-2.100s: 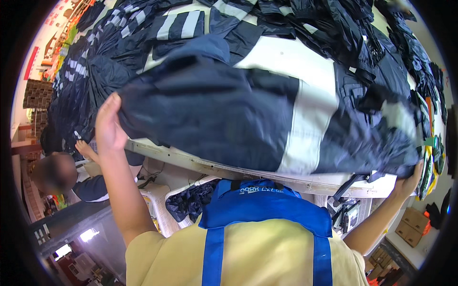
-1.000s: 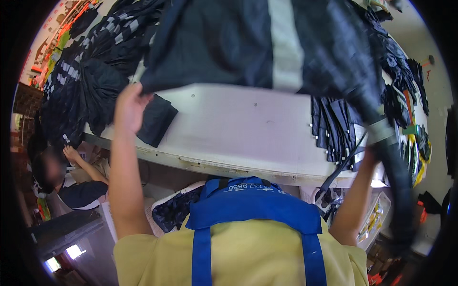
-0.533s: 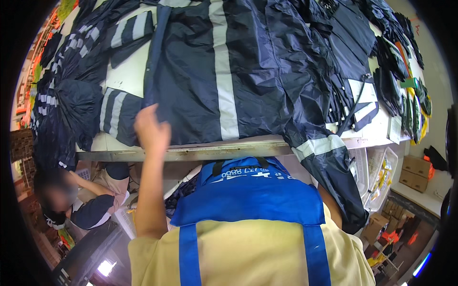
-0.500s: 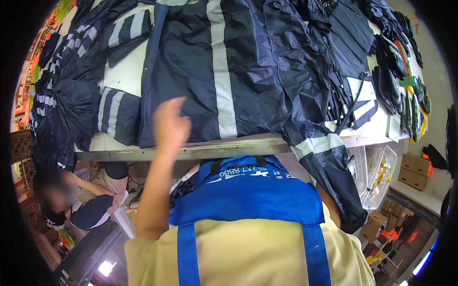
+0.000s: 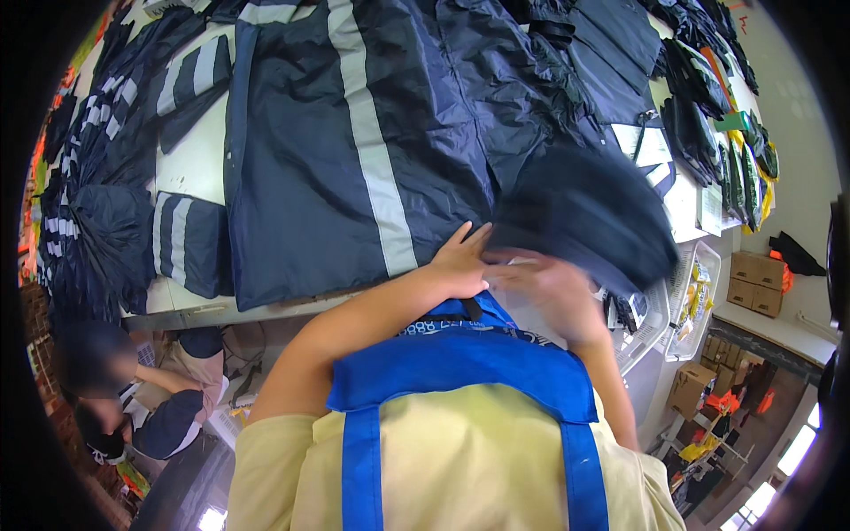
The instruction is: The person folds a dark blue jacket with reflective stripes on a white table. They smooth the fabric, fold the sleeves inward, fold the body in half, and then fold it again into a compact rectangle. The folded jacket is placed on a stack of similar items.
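Observation:
A navy rain jacket with a pale reflective strip lies spread on the table before me. My left hand rests at its lower right edge, fingers apart and laid on the fabric. Close beside it is my right hand, smeared by motion, so its fingers cannot be made out. Just beyond the right hand, a dark blurred piece of the jacket, seemingly its sleeve, swings over the table's right part. Whether the right hand touches it is unclear.
Folded dark pieces with reflective bands lie left, beside piled garments. Bagged dark garments lie far right. White plastic baskets stand below the right table edge. At lower left a person sits near the table.
My left hand has moved right, to the jacket's lower right edge. The sleeve that hung over the front edge has swung up onto the table. My right hand, hidden before, now shows.

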Available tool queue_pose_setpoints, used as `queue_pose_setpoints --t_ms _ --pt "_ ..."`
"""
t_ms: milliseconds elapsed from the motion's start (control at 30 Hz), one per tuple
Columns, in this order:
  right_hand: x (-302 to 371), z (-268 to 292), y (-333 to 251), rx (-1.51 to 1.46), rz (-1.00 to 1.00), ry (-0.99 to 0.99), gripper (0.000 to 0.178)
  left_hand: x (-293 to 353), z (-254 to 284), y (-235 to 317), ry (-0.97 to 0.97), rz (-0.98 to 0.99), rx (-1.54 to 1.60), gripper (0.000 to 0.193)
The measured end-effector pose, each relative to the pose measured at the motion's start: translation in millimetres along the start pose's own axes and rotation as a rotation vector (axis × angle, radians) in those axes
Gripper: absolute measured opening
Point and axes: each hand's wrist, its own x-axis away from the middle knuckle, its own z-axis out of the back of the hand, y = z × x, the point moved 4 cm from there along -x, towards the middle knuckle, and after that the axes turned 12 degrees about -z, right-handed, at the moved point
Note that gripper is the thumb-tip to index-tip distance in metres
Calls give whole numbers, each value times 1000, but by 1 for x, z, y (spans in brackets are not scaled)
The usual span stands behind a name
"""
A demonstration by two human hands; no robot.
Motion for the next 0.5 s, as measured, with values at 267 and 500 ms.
queue_pose_setpoints --t_ms 267,500 --pt "-135 129 -2 1039 112 807 56 -15 8 10 -284 -129 -319 49" --pt "-166 171 -24 899 -591 0 39 9 33 25 -463 -242 113 42"
